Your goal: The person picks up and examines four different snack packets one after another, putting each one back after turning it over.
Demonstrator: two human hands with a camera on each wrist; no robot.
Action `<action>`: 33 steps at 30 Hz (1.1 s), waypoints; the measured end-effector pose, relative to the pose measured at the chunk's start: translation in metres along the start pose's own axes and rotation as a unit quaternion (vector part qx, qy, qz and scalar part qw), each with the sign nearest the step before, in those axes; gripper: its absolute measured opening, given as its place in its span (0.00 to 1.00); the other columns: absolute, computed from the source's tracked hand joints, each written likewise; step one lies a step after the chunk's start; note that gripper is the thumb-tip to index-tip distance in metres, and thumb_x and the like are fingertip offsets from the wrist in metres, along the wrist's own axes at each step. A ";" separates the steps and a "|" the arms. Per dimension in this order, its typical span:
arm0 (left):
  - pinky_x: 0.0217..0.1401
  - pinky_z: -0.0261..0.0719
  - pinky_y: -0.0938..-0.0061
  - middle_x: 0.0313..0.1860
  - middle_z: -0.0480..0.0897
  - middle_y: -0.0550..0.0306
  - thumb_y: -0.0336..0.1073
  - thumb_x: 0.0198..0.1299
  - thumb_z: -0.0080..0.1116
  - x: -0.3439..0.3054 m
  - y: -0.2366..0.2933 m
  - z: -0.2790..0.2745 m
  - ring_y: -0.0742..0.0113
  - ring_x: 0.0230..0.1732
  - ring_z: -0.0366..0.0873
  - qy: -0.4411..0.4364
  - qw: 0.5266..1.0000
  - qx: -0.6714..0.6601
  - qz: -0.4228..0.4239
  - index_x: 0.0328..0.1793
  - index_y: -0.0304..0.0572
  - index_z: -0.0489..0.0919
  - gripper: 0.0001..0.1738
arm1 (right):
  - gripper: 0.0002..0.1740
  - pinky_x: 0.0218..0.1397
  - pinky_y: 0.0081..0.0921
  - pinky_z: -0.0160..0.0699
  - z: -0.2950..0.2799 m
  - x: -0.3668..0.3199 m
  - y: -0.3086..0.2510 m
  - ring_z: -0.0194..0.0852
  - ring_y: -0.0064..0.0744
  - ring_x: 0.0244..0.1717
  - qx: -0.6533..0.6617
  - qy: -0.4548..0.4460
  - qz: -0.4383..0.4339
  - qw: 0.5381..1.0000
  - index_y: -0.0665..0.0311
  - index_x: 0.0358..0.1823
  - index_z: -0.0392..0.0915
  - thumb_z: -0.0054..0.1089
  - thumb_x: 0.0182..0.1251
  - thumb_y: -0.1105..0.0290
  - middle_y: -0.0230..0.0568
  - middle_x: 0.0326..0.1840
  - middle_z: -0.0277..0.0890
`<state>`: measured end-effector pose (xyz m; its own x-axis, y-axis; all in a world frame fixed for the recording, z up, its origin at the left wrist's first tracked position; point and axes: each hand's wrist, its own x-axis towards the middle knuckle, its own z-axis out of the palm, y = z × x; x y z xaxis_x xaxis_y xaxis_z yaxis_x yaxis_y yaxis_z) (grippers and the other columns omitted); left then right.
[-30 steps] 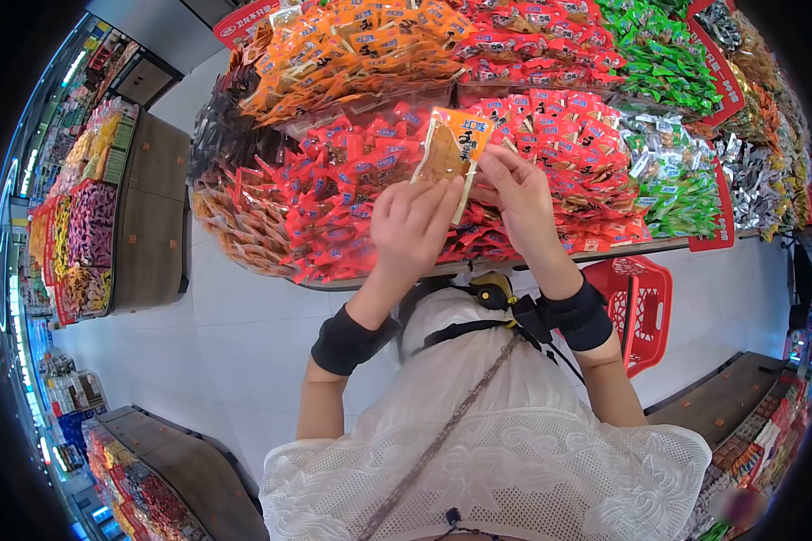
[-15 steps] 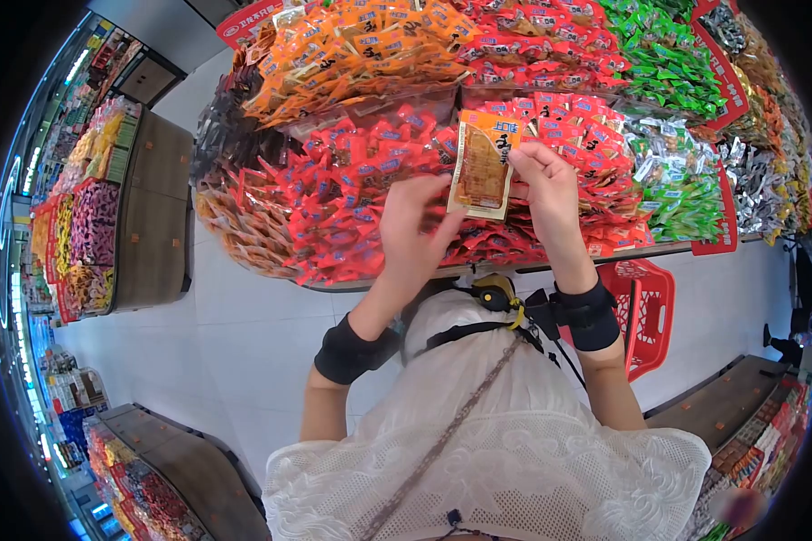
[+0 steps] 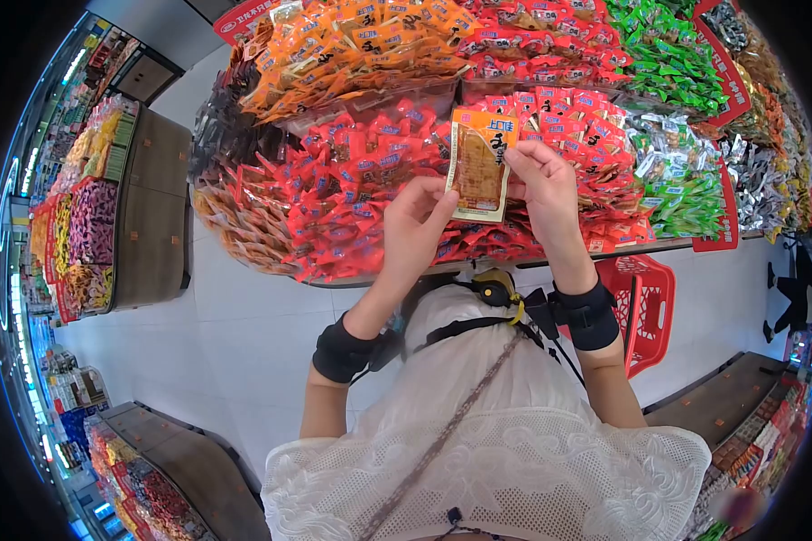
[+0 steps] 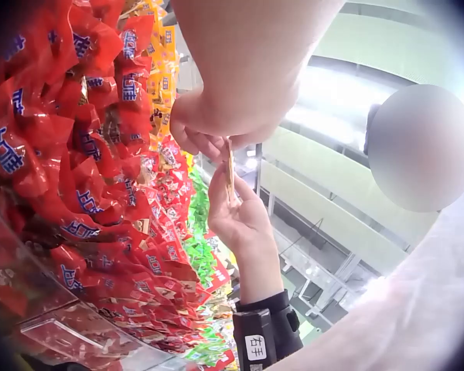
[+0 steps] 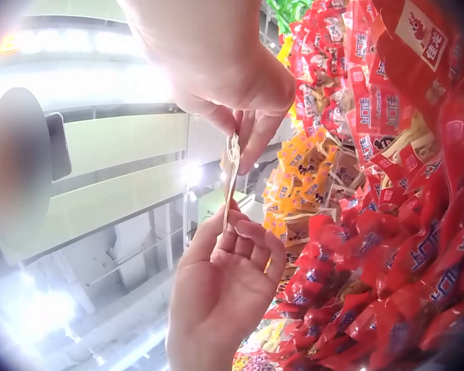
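Observation:
A flat snack packet [image 3: 480, 171], orange at the top with a clear window over brown food, is held up over the heaped red packets with its printed face toward the head camera. My left hand [image 3: 413, 225] pinches its lower left edge between thumb and fingers. On the opposite side, my right hand [image 3: 550, 189] grips the right edge, thumb in front. Both wrist views catch the packet nearly edge-on: as a thin strip [image 4: 230, 171] between the hands in the left one, and as a pale crinkled edge [image 5: 230, 182] in the right one.
Red packets [image 3: 361, 185] fill the near bin, with orange packets [image 3: 361, 45] behind and green packets [image 3: 668, 68] at the far right. A red shopping basket [image 3: 645, 316] stands on the floor to the right. Another display cabinet [image 3: 153, 216] is on the left.
The packet has turned from a tilt to nearly upright, facing the camera. My left hand came off it half a second ago and now pinches its lower left edge; the right hand kept its hold.

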<state>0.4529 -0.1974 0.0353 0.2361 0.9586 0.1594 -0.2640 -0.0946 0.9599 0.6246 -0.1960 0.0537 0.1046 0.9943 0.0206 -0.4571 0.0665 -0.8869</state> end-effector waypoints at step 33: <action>0.36 0.70 0.85 0.31 0.77 0.64 0.29 0.59 0.55 -0.008 0.010 0.003 0.82 0.31 0.72 -0.003 0.999 0.047 0.017 0.39 0.34 0.74 0.05 | 0.06 0.33 0.19 0.80 0.010 -0.006 -0.008 0.76 0.17 0.31 0.015 -0.006 -0.020 1.000 0.67 0.39 0.74 0.54 0.63 0.73 0.33 0.33 0.78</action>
<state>0.4509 -0.2063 0.0442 0.2342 0.9528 0.1934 -0.1826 -0.1523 0.9713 0.6191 -0.2015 0.0656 0.1129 0.9917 0.0618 -0.4787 0.1088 -0.8712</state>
